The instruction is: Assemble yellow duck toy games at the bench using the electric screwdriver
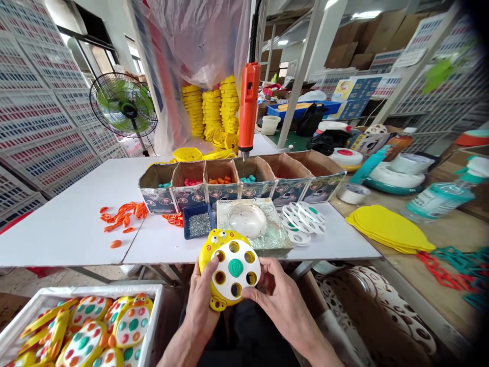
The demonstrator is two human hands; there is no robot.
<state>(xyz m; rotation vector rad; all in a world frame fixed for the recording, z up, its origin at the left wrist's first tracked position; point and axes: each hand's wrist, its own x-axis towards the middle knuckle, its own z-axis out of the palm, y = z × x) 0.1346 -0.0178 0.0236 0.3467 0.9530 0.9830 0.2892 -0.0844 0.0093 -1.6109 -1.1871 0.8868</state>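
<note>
Through the head camera, I look down at two bare hands in front of a white table (76,214). The left hand (200,298) grasps a yellow animal-shaped toy (205,256), its thumb over the front near a hole and its other fingers mostly hidden behind. The right hand (280,295) grips the opposite edge, thumb at the lower rim and bent forefinger at the side. The toy is between both hands, just off the table's near edge, its white disc (225,267) facing me: six round holes about a green button (236,267).

Beyond it lie a dark blue tray (186,225) of small metal pieces, a box (273,234) bearing a clear round dish (247,220), and loose white discs (305,221). Behind these, an orange power screwdriver (249,107) hangs upright over a row of bins (223,191), some holding coloured pegs. Orange parts (126,214) are scattered left. At lower left, a white crate (155,292) holds yellow toys with coloured dots (132,324).
</note>
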